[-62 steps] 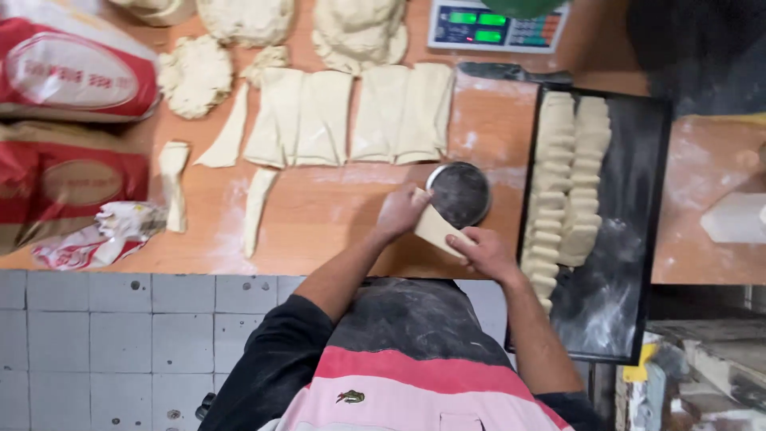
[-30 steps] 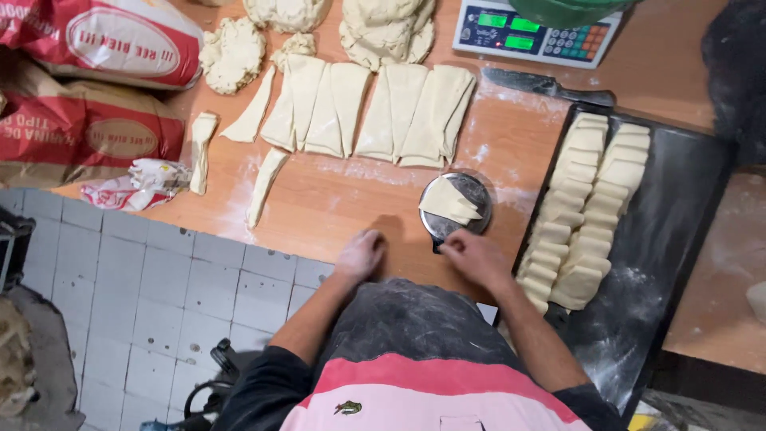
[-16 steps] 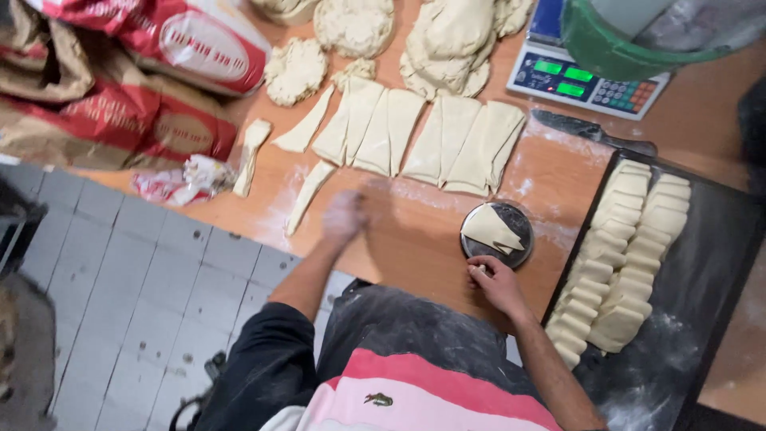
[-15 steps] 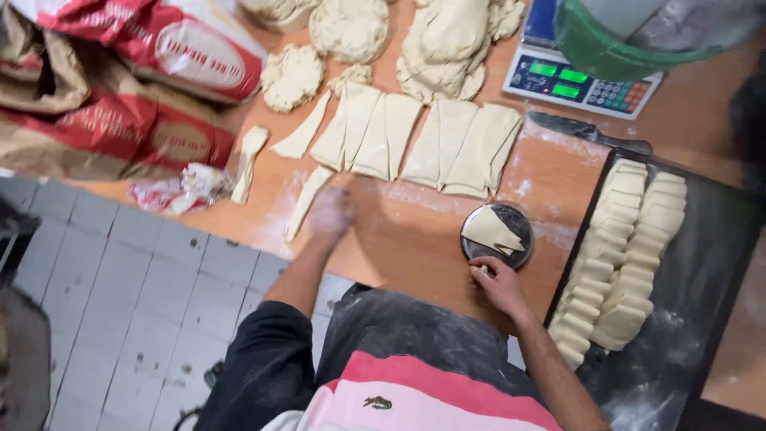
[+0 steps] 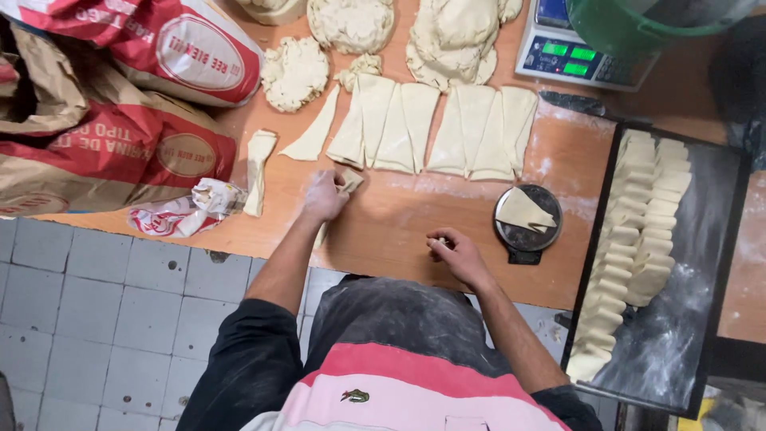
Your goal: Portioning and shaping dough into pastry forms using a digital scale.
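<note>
The left hand (image 5: pixel 323 195) has left the small round scale (image 5: pixel 527 219) and now reaches out over the wooden table (image 5: pixel 399 231), fingers closed on the end of a narrow dough strip (image 5: pixel 339 199) just below the row of cut dough wedges (image 5: pixel 435 124). So the weighed piece (image 5: pixel 523 211) sits alone on the pan. The right hand (image 5: pixel 459 255) rests near the table's edge, left of the scale, pinching a small dough scrap (image 5: pixel 440 241).
</note>
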